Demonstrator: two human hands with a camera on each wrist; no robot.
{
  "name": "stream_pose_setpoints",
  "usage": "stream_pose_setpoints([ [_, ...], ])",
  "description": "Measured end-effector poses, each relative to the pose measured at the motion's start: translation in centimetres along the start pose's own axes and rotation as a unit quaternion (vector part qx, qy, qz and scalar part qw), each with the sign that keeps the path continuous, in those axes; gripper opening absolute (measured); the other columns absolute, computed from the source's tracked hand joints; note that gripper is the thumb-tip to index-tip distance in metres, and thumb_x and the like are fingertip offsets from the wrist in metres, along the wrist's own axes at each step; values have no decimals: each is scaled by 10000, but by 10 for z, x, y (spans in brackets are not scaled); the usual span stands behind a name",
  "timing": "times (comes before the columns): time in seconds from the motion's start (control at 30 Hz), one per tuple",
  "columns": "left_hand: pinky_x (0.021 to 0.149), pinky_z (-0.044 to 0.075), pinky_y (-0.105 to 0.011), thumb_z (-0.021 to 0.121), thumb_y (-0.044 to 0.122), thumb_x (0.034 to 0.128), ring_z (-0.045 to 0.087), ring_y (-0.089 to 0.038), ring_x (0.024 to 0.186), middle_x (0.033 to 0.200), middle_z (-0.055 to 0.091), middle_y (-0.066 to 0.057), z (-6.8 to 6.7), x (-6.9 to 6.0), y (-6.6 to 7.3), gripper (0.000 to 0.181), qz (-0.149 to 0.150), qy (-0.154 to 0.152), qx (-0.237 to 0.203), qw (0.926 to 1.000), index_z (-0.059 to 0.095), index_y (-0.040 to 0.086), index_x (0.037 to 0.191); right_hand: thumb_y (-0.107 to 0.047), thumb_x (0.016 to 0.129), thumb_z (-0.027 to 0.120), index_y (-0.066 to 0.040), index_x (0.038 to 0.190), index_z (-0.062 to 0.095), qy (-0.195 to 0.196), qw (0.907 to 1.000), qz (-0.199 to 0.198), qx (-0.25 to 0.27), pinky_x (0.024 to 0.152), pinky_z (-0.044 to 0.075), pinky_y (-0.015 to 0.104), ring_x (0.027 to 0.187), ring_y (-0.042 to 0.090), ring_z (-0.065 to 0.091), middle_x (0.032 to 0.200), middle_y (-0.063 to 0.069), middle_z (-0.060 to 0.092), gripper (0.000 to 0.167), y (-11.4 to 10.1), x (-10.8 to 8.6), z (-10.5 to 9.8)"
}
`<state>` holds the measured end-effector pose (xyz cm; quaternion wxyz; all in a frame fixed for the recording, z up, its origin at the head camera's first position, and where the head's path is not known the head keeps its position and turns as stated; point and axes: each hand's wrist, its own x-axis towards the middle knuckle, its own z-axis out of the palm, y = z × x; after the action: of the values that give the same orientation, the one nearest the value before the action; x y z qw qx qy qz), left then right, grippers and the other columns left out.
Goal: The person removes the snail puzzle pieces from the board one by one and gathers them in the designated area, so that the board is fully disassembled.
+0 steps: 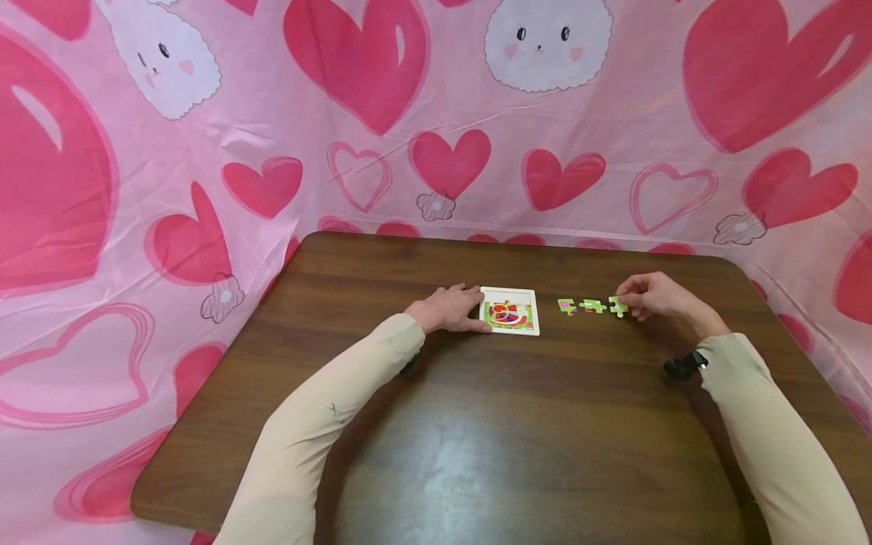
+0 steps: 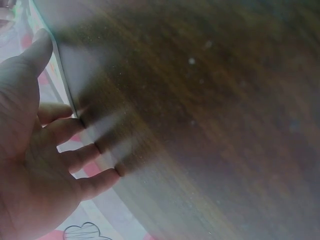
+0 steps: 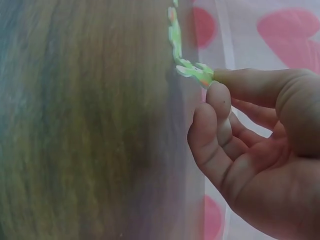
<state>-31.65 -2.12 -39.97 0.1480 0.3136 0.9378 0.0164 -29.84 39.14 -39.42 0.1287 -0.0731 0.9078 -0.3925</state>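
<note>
1 small dark mark (image 1: 334, 412) on the left sleeve (image 1: 300, 446), too small to read as writing. 1 white puzzle tray (image 1: 509, 297) flat on the table (image 1: 490, 454), with a partly filled red, blue and green picture (image 1: 509, 316) in its lower part. To the right of the tray, 3 green puzzle pieces in a row, just beside one another: left piece (image 1: 566, 306), middle piece (image 1: 593, 306), right piece (image 1: 617, 306). 2 hands in view. Left hand (image 1: 450, 308) spread wide, touching the left edge of the tray, thumb near the lower corner. Right hand (image 1: 657, 295) narrowed to a pinch, holding the right piece between thumb and finger, tilted in the right wrist view. Behind, 2 white animal faces on pink cloth (image 1: 470, 106).
</note>
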Motion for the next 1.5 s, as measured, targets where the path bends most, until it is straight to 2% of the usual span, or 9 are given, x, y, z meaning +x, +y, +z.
stream_pose_setpoints([
  [0.2,1181,242,-575,527,713,868,216,-311,1510,1633,259,-41,1,0,0,880,-6,0,-9,10000,331,180,1541,-90,944,634,130,1079,569,-142,9998,41,-102,576,551,300,626,105,574,751,22,611,267,3,3,3],
  [0.5,1178,246,-576,517,713,874,220,-317,1508,1633,259,-45,1,0,-1,871,12,27,20,10000,331,182,1538,-75,924,655,110,978,538,-49,9994,186,-280,547,549,302,611,132,580,725,19,601,226,3,6,5],
  [0.77,1179,251,-570,508,721,873,223,-312,1508,1633,260,-41,1,1,-1,873,-1,-5,70,10000,329,187,1540,-121,884,700,11,858,502,162,9946,242,-993,512,553,316,565,153,592,661,39,574,240,-4,7,10],
  [1.0,1176,254,-571,505,728,870,225,-315,1507,1632,263,-41,1,1,-1,880,14,19,82,10000,328,186,1540,-152,888,691,-4,878,515,353,9904,286,-1309,501,545,322,554,162,576,644,55,570,231,-12,6,14],
  [1.17,1176,252,-574,508,723,871,223,-314,1508,1633,260,-42,0,1,-1,879,-1,22,62,10000,325,186,1542,-176,904,675,-9,918,560,595,9874,63,-1462,504,530,314,555,167,565,732,64,608,203,-24,4,18],
  [1.5,1179,245,-576,517,715,873,220,-312,1509,1634,258,-38,1,0,-1,868,-8,21,-1,10000,332,190,1539,-194,896,684,-41,938,588,701,9793,-464,-1842,508,458,312,563,150,555,798,85,660,185,-46,6,35],
])
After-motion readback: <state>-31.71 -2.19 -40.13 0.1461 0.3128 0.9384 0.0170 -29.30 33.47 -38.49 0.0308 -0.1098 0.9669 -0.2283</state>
